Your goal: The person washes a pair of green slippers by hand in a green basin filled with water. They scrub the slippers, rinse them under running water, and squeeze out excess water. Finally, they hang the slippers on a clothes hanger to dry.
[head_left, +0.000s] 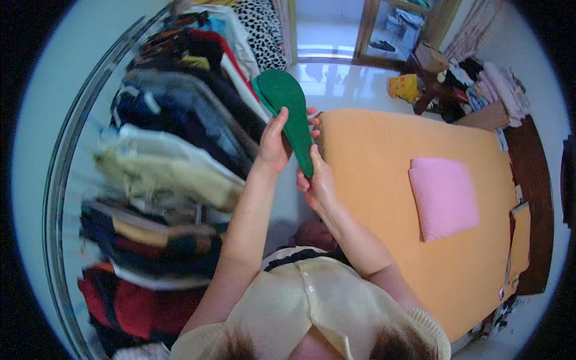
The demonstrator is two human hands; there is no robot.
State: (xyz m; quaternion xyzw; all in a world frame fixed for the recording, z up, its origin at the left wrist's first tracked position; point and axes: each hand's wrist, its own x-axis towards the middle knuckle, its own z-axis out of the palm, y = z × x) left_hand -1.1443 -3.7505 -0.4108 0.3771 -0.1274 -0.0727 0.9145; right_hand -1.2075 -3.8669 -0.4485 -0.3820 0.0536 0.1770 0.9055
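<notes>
A flat green object (pixel 288 108), broad and rounded at the far end and tapering to a narrow tip, is held up between both hands. It looks like folded felt or fabric; its exact kind is unclear. My left hand (pixel 275 141) grips its left edge with the thumb on top, and fingertips show past its right edge. My right hand (pixel 317 180) holds the narrow lower end, thumb along the right side and fingers curled below the tip. A paler green layer shows along the upper left edge.
Clothes (pixel 171 166) hang on a metal rack (pixel 58 180) at left. To the right is a bed with an orange sheet (pixel 369 202) and a pink pillow (pixel 445 198). A yellow bag (pixel 403 87) and cardboard boxes (pixel 430 57) stand beyond it, near a doorway.
</notes>
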